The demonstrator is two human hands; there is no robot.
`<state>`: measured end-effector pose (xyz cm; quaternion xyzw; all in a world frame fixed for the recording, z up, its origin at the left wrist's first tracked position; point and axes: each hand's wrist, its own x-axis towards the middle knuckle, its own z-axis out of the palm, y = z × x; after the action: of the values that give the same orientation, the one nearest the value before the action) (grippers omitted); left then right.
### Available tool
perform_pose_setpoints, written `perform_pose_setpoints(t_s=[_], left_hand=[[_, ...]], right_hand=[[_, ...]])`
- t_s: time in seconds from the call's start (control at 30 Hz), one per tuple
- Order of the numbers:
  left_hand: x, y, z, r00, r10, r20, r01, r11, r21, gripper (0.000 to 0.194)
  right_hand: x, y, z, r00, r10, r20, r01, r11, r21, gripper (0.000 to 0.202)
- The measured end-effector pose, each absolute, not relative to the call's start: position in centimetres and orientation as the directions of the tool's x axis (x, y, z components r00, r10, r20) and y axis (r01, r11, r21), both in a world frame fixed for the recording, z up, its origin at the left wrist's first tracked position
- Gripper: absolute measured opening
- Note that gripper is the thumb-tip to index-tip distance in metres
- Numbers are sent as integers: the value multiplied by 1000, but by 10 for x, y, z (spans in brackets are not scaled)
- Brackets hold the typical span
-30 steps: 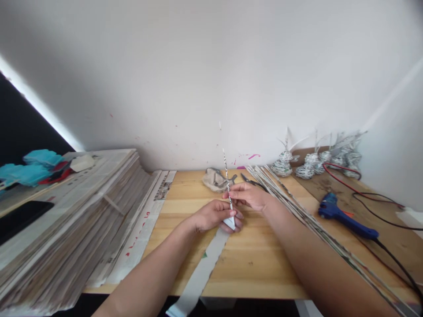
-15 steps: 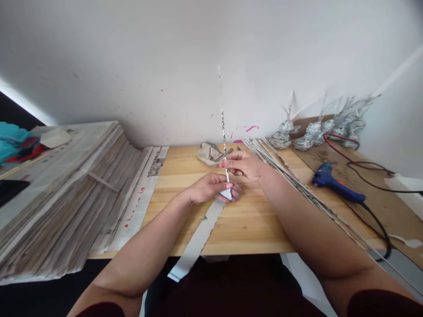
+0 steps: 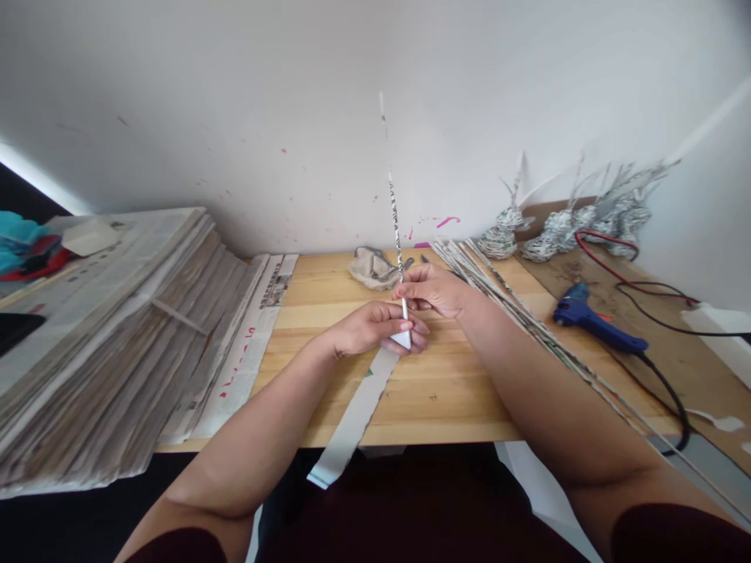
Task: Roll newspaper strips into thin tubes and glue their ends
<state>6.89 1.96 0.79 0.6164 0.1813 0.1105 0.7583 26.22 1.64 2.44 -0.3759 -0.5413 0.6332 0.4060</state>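
Head view. Slim rolled-paper tube (image 3: 394, 211), printed in dark flecks, stands nearly upright above the surface (image 3: 446, 399), tilted slightly left at its tip. Left hand (image 3: 369, 330): thumb pressing the white lower end against the fingers. Right hand (image 3: 434, 291): thumb and fingertips pinching the tube just above. A pale paper strip (image 3: 352, 426) runs from under the left hand toward the wearer, its end hanging past the front edge; the join of strip and tube is partly hidden by fingers.

Handling (judged): very light; tube fairly stiff lengthwise but likely to kink if squeezed or bent; strip limp, easily creased or torn; dry paper, probably not slippery. Best hold: light pinch on the lower roll, near where the strip meets it; the thin upper end looks weakest and is better left free.

Nearby: crumpled cloth-like item (image 3: 372, 268) behind the hands; paper sticks (image 3: 510, 317) and blue glue gun (image 3: 598, 324) to the right; newspaper stack (image 3: 134, 360) to the left.
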Motion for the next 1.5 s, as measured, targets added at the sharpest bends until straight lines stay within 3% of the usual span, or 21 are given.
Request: perform_pose_setpoints(t_s=[0.07, 0.27, 0.47, 0.63, 0.83, 1.03, 1.2, 1.37, 1.5], left_hand=[[68, 20, 9, 910, 393, -135, 52, 215, 975, 35], [68, 20, 10, 916, 371, -152, 81, 201, 976, 39], [68, 19, 11, 912, 372, -176, 109, 193, 975, 38], [67, 20, 11, 917, 367, -158, 93, 189, 978, 39], [68, 18, 10, 915, 365, -172, 104, 199, 974, 37], [68, 17, 11, 914, 361, -185, 123, 189, 974, 39], [69, 17, 12, 917, 356, -181, 120, 185, 975, 37], [68, 19, 10, 916, 365, -165, 102, 184, 978, 37], [68, 20, 9, 917, 353, -184, 123, 190, 974, 38]], right_hand=[[262, 17, 24, -351, 936, -23, -116, -67, -991, 32], [265, 15, 26, -491, 870, -34, -109, -100, -989, 36], [261, 16, 26, -338, 940, -40, -143, -94, -985, 32], [265, 14, 28, -529, 845, -78, -78, -140, -987, 35], [261, 16, 27, -349, 937, -31, -131, -82, -988, 34], [265, 16, 27, -468, 884, -4, -114, -65, -991, 33], [264, 18, 27, -273, 961, 45, -148, 5, -989, 31], [267, 15, 30, -505, 863, -10, -87, -63, -994, 36], [264, 15, 29, -403, 915, -23, -61, -51, -997, 30]])
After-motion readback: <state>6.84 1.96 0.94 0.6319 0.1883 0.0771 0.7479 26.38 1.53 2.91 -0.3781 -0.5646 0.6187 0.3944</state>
